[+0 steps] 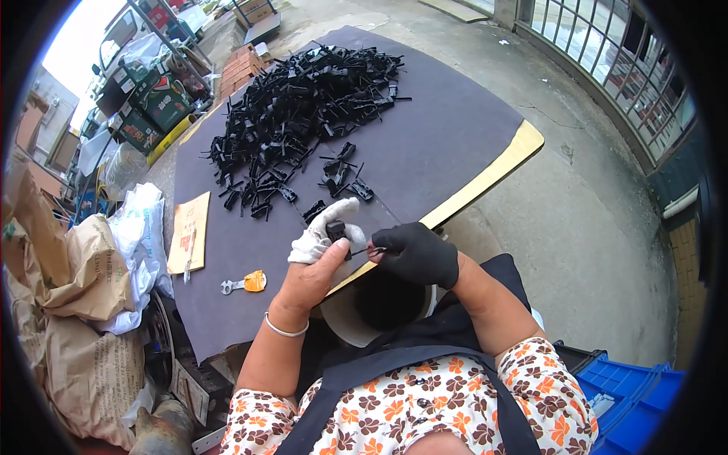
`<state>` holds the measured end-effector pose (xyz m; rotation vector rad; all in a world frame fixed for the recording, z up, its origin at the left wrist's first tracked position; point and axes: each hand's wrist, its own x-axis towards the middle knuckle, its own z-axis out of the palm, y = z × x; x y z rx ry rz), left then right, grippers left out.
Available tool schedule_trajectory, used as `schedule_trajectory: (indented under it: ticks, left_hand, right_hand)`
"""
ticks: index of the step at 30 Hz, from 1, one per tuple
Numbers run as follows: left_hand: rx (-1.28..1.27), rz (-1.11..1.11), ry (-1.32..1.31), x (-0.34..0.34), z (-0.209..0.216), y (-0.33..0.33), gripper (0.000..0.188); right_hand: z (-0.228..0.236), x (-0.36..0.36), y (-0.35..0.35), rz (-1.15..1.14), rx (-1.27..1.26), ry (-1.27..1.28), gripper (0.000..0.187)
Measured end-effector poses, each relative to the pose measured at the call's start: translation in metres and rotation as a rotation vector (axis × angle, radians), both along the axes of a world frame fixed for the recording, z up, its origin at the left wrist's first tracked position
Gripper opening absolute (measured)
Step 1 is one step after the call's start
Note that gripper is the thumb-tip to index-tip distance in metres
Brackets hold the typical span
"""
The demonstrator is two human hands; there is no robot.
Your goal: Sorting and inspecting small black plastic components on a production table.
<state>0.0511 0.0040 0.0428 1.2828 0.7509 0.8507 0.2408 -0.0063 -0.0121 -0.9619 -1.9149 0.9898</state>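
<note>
My left hand point(312, 256), in a white glove that leaves the thumb bare, grips a small black plastic part point(336, 230) between thumb and fingers. Close by on the right, my right hand point(417, 254) wears a black glove with bare fingertips. Its fingers pinch a thin black stem point(359, 252) that points toward the part; whether the two are joined cannot be made out. A few loose black parts point(339, 168) lie just beyond my hands. Farther back, a big heap of similar black parts point(303, 106) covers much of the dark-topped table point(447, 129).
Below the table's near edge stands a bucket point(345, 322) with dark contents. A wrench point(232, 287) with orange wrapping and a yellowish pad point(188, 231) lie on the left. Paper sacks point(91, 265) crowd that side; blue crates point(629, 398) sit at lower right.
</note>
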Motion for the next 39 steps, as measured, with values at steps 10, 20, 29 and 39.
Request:
schedule_trajectory:
  ticks: [10, 20, 29, 39]
  left_hand:
    - [0.043, -0.037, 0.246, 0.016, -0.006, -0.009, 0.034]
    - [0.177, 0.054, 0.404, 0.016, -0.012, -0.006, 0.025]
    - [0.488, 0.004, 0.664, -0.005, -0.012, -0.025, 0.025]
    - [0.678, -0.096, 0.963, -0.016, 0.016, -0.009, 0.033]
  right_hand:
    - [-0.003, -0.003, 0.005, -0.102, -0.060, 0.295, 0.010]
    - [0.010, -0.004, 0.003, -0.056, -0.053, 0.120, 0.024]
    - [0.005, -0.025, -0.008, 0.018, -0.099, 0.087, 0.025]
    - [0.005, -0.001, 0.001, -0.032, -0.250, 0.207, 0.029]
